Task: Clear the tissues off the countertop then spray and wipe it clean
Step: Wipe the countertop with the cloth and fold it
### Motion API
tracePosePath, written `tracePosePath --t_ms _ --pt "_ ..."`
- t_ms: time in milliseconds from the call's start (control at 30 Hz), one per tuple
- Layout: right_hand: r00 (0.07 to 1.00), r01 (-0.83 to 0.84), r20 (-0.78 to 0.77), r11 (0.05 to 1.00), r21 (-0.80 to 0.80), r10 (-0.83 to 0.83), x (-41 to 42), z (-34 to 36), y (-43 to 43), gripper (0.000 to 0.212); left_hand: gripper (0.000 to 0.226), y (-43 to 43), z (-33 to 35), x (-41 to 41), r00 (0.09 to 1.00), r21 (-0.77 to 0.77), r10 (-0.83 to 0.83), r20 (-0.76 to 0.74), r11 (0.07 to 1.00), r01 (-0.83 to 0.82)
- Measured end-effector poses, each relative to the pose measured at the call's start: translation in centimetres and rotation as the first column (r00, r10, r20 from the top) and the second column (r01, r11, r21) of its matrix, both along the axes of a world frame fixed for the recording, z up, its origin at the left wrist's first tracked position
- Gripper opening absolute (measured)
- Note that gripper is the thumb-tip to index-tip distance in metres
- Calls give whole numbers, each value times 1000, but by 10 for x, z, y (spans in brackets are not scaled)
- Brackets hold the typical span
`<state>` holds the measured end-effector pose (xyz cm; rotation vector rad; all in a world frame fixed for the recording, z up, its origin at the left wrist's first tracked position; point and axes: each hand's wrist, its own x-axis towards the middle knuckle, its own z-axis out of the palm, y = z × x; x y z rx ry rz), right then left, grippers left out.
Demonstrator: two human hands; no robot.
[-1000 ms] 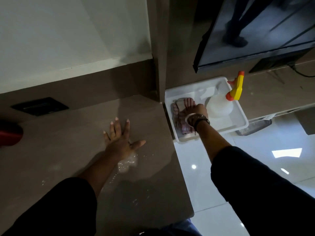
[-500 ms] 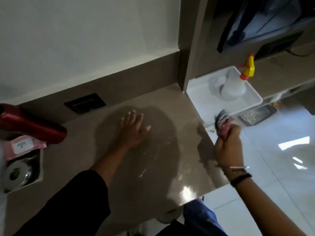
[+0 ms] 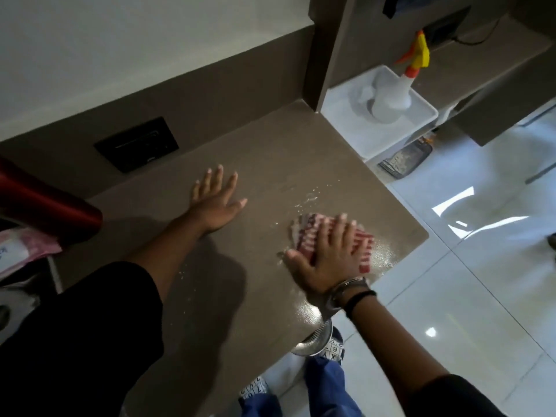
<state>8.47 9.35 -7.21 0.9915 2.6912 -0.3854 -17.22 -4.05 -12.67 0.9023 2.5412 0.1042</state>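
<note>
A red-and-white striped cloth (image 3: 365,245) lies flat on the brown countertop (image 3: 270,152) near its right edge. My right hand (image 3: 326,260) presses down on the cloth with fingers spread. My left hand (image 3: 215,203) rests flat and open on the countertop, to the left of the cloth. Spray droplets (image 3: 304,203) glisten on the surface just beyond the cloth. A clear spray bottle (image 3: 391,94) with a yellow and orange trigger stands in a white tray (image 3: 349,136) to the right of the counter. No tissues show on the countertop.
A black socket plate (image 3: 137,144) sits in the backsplash. A red cylinder (image 3: 45,206) and a pink packet (image 3: 21,251) lie at the left edge. A dark upright panel (image 3: 325,49) separates counter and tray. Glossy white floor tiles (image 3: 481,236) lie to the right.
My right hand lifted the striped cloth out of the white tray, carried it over the counter's right edge and pressed it flat on the wet surface. My left hand stayed flat.
</note>
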Motion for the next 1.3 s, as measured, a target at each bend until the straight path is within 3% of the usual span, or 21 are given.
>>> tracePosePath --t_ms 100,167,333,433,500,567,633,700,767,833,933,1000,1033,1100,1200,1300 --pt "967 -255 -29 967 -22 254 34 -9 -48 103 77 -1 2 -2 1000 -2 5 25 1000 -5" --pt "959 -282 -37 959 -37 281 71 -15 -53 98 77 0 2 -3 1000 -6 5 22 1000 -4" --pt "983 178 25 978 106 -182 65 -14 61 105 75 2 -1 -1 1000 -2 4 -3 1000 -4" --pt "963 267 -4 960 86 -268 -21 -6 116 113 74 2 -3 -2 1000 -22 13 -26 1000 -13" --pt "986 165 -45 985 47 -163 -83 -6 116 109 71 -1 -7 -2 999 -15 11 -36 1000 -12" --pt "995 -68 -74 995 67 73 -118 -8 87 102 64 0 -9 -2 999 7 31 -36 999 -31" --pt "915 -373 -119 920 117 386 -103 -10 34 92 61 3 -7 -3 997 -6 68 -30 998 -69" --pt "811 -563 -140 823 75 568 -42 -18 -10 88 61 7 -6 -3 996 -32 82 -28 996 -83" --pt "800 -593 -138 805 -28 584 25 -21 -16 93 66 6 -5 -3 996 -28 89 10 996 -89" --pt "860 -500 -113 866 8 497 52 -21 29 92 78 3 -7 -1 995 8 92 26 996 -92" --pt "991 -134 7 983 129 134 -5 -7 110 94 88 3 -9 -1 995 35 99 22 994 -100" --pt "1000 17 -21 996 92 -15 -73 -1 128 100 86 4 -9 -1 993 20 113 37 993 -114" --pt "999 -13 -31 997 76 16 -99 -4 119 100 83 5 -9 0 993 14 115 35 993 -115" --pt "963 -241 -88 962 126 253 -115 -13 71 94 75 6 -9 -2 994 12 109 12 994 -109" --pt "805 -573 -130 816 81 579 -31 -25 -26 92 84 5 -10 -4 994 8 111 23 994 -111" --pt "819 -568 -134 821 -48 559 71 -30 -32 93 101 2 -10 -6 991 30 114 64 993 -116"
